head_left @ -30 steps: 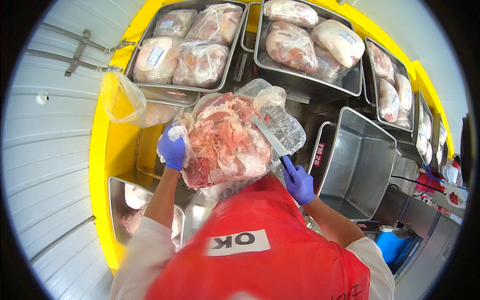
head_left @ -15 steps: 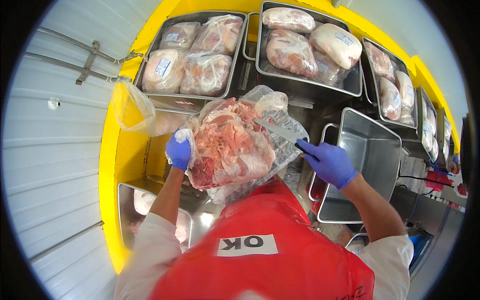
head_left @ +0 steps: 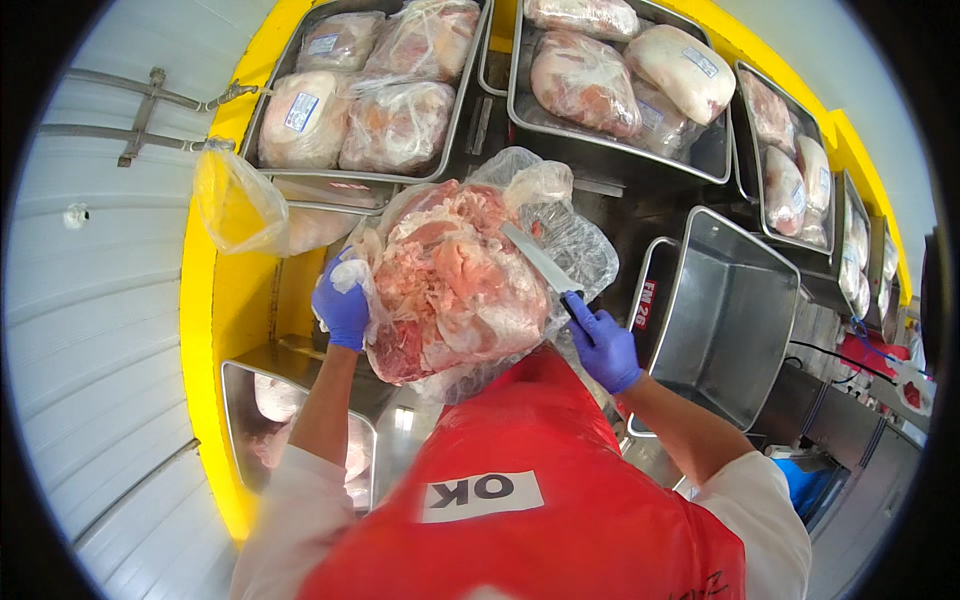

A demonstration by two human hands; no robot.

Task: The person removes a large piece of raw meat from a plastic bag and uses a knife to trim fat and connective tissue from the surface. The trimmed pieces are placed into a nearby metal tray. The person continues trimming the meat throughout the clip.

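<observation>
A large piece of raw meat (head_left: 455, 285) lies in front of me on crumpled clear plastic wrap (head_left: 575, 245). At its left side my left hand (head_left: 343, 305), in a blue glove, is closed on a bunched fold of whitish plastic. My right hand (head_left: 607, 345), gloved in blue too, grips a knife (head_left: 540, 257) by its dark handle. The blade points up and to the left, its tip by the upper right edge of the meat. Whether the blade touches the meat I cannot tell.
Steel tubs with wrapped meat stand at the back left (head_left: 455, 150), back centre (head_left: 722, 165) and along the right. A bare steel tub (head_left: 735, 330) is right of my knife hand. At lower left is another tub (head_left: 235, 400) with meat. A clear bag (head_left: 238, 205) hangs near the yellow frame (head_left: 200, 320).
My right hand has drawn inward to the left with the knife, and the blade now slants more steeply. My left hand still holds the plastic. The whole view has shifted slightly.
</observation>
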